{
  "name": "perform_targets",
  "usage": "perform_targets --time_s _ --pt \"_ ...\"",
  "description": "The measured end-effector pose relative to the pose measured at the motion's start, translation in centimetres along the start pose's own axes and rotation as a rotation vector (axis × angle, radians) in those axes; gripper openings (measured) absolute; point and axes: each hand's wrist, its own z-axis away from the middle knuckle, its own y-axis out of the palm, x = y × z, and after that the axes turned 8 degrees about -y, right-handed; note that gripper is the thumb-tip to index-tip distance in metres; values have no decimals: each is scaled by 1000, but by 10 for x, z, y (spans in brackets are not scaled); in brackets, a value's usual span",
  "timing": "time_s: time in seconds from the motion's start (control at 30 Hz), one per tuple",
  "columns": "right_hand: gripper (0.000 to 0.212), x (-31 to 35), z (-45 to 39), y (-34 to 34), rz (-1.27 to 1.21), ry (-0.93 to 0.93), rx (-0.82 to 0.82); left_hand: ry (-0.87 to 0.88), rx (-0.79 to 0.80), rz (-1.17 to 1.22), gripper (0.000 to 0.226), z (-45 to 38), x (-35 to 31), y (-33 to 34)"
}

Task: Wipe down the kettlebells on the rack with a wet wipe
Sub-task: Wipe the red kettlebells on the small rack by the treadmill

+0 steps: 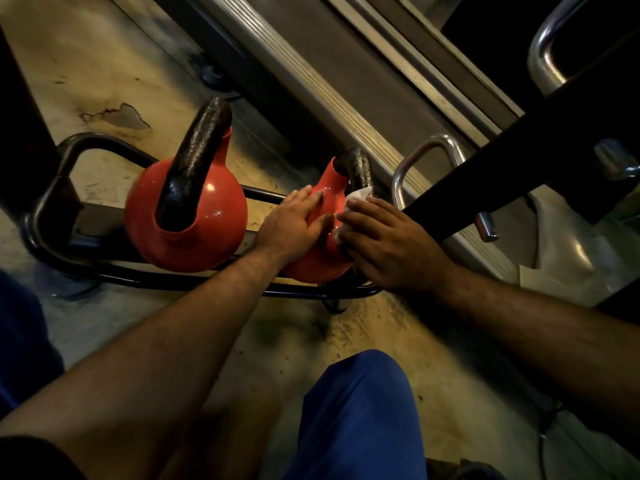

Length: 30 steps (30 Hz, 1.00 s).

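Note:
Two red kettlebells with black handles sit on a low black tube rack (45,209). The left kettlebell (207,220) stands free. My left hand (294,220) lies flat with straight fingers on the left side of the right kettlebell (329,188). My right hand (388,244) presses a white wet wipe (358,195) against that kettlebell's right side, below its handle; most of the wipe is hidden under my fingers.
A black post (519,140) slants across right above my right hand. Behind the rack runs a ribbed metal rail (311,81), with chrome handles (426,150) beside it. The concrete floor (104,81) is stained. My blue-trousered knee (360,410) is at the bottom.

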Motion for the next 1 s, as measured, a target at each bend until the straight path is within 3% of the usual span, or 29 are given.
perform_targets --time_s 0.17,0.33,0.5,0.63,0.77,0.9,1.0 --pt "41 13 12 5 14 -230 144 -6 -15 14 58 1 0 2" --pt "52 -12 -5 -4 61 12 70 15 -26 16 59 1 2 2" --pt "59 11 8 -1 -43 -145 126 5 -32 18 58 -1 4 4" --pt "69 -17 -5 -6 -124 155 58 20 -22 17 60 -2 5 4" --pt "67 -10 2 -5 -187 -4 95 11 -28 15 59 -2 4 5" --pt "67 -50 -23 -6 -345 144 74 7 -25 34 61 -2 5 5" --pt "60 -52 -34 -2 -343 29 115 12 -21 42 61 -1 6 4"
